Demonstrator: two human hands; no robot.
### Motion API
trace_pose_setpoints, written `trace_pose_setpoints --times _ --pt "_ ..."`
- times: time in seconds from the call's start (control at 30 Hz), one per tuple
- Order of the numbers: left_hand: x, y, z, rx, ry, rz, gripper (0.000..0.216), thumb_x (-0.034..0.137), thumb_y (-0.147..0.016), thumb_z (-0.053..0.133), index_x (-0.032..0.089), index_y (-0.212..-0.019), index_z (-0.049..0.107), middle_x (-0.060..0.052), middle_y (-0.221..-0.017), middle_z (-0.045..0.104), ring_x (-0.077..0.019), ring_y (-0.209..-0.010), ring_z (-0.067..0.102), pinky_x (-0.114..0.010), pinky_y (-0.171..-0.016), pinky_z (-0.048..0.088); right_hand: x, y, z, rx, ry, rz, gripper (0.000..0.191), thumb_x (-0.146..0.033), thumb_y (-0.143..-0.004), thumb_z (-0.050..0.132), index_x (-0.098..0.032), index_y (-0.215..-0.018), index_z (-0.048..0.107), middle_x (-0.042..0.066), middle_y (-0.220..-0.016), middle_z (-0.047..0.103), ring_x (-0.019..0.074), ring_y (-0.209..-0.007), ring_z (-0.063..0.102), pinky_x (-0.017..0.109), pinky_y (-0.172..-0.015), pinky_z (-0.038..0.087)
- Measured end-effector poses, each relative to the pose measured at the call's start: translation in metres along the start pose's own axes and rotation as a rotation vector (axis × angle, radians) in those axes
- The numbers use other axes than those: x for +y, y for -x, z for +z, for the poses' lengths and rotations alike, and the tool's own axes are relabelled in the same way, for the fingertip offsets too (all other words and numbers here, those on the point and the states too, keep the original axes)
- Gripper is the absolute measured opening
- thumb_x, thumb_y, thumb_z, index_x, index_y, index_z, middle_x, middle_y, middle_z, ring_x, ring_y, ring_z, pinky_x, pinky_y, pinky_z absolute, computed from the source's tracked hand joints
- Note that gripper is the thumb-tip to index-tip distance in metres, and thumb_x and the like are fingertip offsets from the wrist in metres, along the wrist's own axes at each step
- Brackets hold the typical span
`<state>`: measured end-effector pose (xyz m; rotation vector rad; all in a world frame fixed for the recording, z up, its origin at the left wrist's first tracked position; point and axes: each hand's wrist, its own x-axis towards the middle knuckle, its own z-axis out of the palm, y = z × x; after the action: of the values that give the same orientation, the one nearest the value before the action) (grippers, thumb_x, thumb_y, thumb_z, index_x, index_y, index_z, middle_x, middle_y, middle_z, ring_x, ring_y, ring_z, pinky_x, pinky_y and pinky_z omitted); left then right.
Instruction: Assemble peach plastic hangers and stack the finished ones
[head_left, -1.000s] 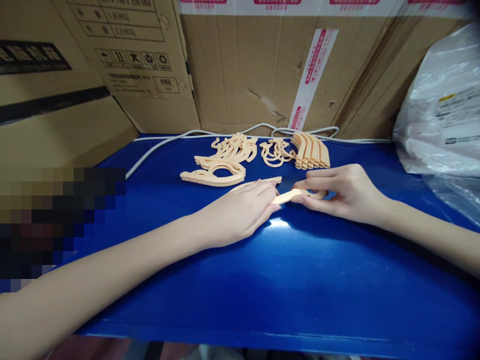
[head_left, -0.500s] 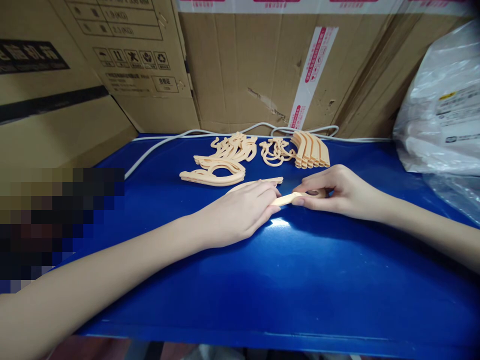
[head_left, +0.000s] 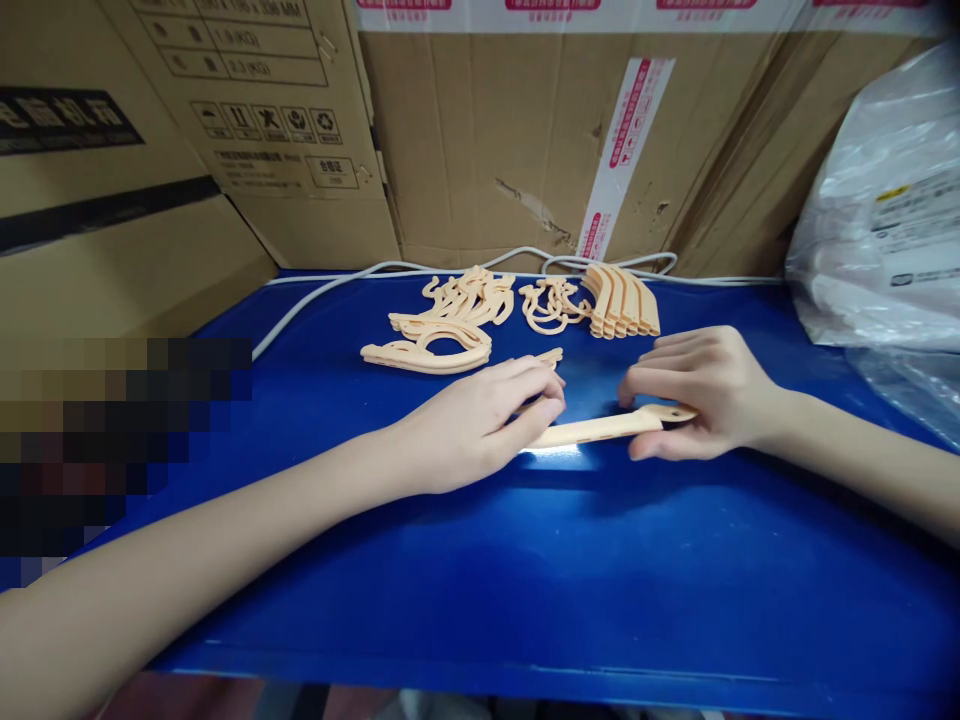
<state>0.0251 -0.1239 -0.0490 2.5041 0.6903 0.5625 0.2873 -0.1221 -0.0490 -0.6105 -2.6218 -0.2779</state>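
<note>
A long, slim cream plastic hanger arm (head_left: 600,431) lies low over the blue table, its left part hidden by my left hand (head_left: 510,410). The fingers of that hand are curled round this covered part, thumb on the near side. Around the arm's right end, which has a small hole, my right hand (head_left: 697,395) is spread, fingers on the far side and thumb in front, with gaps beside the piece. Another cream piece (head_left: 555,357) pokes out behind my left fingers.
Stacked cream hangers (head_left: 431,345) lie left of centre on the blue table (head_left: 480,580). Farther back are more hanger parts (head_left: 472,295), loose hooks (head_left: 551,305) and a row of curved arms (head_left: 621,300). A white cable (head_left: 315,292), cardboard boxes (head_left: 480,140) and a plastic bag (head_left: 877,220) border them.
My right hand has moved right and its pinch has opened. More of the hanger arm now shows between my hands, lower and nearer to me. The left fingers have shifted slightly.
</note>
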Motion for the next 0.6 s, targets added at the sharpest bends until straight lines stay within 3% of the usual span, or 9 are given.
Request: trace_pose_setpoints --times 0.17,0.37,0.6 --pt "-0.007 -0.003 0.001 0.062 0.068 -0.038 0.020 0.018 -0.092 0.052 0.018 -0.112 0.058 -0.006 -0.119 0.060 -0.0190 -0.117 0.055 -0.036 -0.104 0.041 -0.009 -0.004 -0.002 0.054 -0.010 -0.084 0.056 -0.070 -0.090 0.036 -0.021 -0.069 0.055 -0.001 -0.052 0.052 0.0113 -0.044 0.043 0.029 -0.049 0.029" --pt "-0.011 -0.003 -0.002 0.146 -0.037 0.028 0.015 0.017 -0.091 0.053 0.018 -0.106 0.057 -0.006 -0.115 0.062 -0.0176 -0.111 0.057 -0.033 -0.099 0.042 -0.015 -0.010 -0.001 0.019 0.103 -0.067 0.057 -0.066 -0.094 0.032 -0.020 -0.074 0.059 0.002 -0.061 0.055 0.0140 -0.052 0.047 0.030 -0.053 0.033" --pt "-0.010 -0.002 -0.005 0.167 -0.082 0.046 0.012 0.015 -0.089 0.055 0.018 -0.101 0.057 -0.004 -0.112 0.064 -0.0168 -0.107 0.059 -0.031 -0.097 0.044 -0.014 -0.012 0.000 -0.058 0.230 -0.074 0.036 -0.046 -0.096 0.044 -0.018 -0.085 0.064 0.006 -0.081 0.069 0.0159 -0.066 0.060 0.029 -0.062 0.042"
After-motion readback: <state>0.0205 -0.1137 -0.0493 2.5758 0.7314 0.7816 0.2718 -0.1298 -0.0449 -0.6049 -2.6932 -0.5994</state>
